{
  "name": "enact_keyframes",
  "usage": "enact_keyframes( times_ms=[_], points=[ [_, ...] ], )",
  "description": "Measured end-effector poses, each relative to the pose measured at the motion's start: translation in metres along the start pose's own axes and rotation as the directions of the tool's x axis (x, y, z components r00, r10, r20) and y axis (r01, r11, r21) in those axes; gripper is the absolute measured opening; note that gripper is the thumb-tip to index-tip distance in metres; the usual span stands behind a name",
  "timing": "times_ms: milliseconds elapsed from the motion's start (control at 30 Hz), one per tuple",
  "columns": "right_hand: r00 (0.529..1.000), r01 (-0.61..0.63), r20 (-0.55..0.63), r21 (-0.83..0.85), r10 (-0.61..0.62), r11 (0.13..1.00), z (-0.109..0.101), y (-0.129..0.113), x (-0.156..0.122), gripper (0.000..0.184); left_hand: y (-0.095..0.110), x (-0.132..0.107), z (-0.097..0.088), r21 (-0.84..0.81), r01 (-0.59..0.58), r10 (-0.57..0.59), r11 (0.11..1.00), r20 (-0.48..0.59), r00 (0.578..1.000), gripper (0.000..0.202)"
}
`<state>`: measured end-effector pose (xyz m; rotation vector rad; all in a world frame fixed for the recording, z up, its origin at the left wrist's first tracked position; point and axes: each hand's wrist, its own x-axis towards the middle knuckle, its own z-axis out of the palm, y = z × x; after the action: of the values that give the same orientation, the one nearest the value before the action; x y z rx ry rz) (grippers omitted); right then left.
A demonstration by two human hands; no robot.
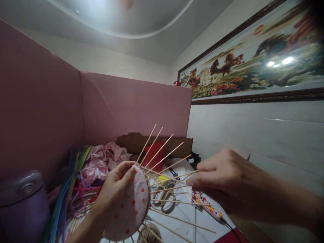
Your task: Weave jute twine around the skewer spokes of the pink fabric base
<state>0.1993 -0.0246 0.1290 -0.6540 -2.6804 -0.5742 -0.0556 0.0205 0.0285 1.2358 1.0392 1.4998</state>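
Spotted disc [134,206], with thin sticks [182,220] around its edge, is above the table [182,212], its rim pinched by the left hand [115,189]. The right hand [220,179] is blurred; I cannot tell its grip. Careless pulling could bend a stick.

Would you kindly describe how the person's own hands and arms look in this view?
The left hand and left forearm are bare, with no glove, sleeve or jewellery visible. The right hand and right forearm also look ungloved and uncovered, though motion blur hides finer detail.
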Motion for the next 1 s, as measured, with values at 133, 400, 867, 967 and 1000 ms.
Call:
enact_keyframes(
  times_ms=[133,400,867,967,1000],
  points=[
    [0.995,-0.089,-0.012,0.221,0.094,0.971,-0.005,0.029,-0.002,0.015,0.006,-0.004,-0.001,0.082,-0.056,0.055,0.995,0.009,0.998,0.025],
    [0.904,-0.317,-0.044,0.597,0.425,0.737,0.002,0.073,0.002,0.021,0.003,-0.007,-0.002,0.108,-0.109,0.104,0.988,0.054,0.993,0.025],
    [0.925,-0.374,0.162,0.557,0.344,0.742,0.032,0.076,-0.016,0.019,0.003,-0.007,-0.005,0.116,-0.099,0.097,0.988,0.024,0.995,0.025],
    [0.964,-0.262,0.079,0.459,0.255,0.849,0.026,0.059,-0.015,0.015,0.002,-0.008,-0.004,0.149,-0.121,0.12,0.981,0.015,0.993,0.024],
    [0.972,-0.228,0.06,0.441,0.225,0.868,0.025,0.052,-0.014,0.015,0.002,-0.008,-0.004,0.164,-0.128,0.129,0.978,0.005,0.992,0.024]
  ],
)
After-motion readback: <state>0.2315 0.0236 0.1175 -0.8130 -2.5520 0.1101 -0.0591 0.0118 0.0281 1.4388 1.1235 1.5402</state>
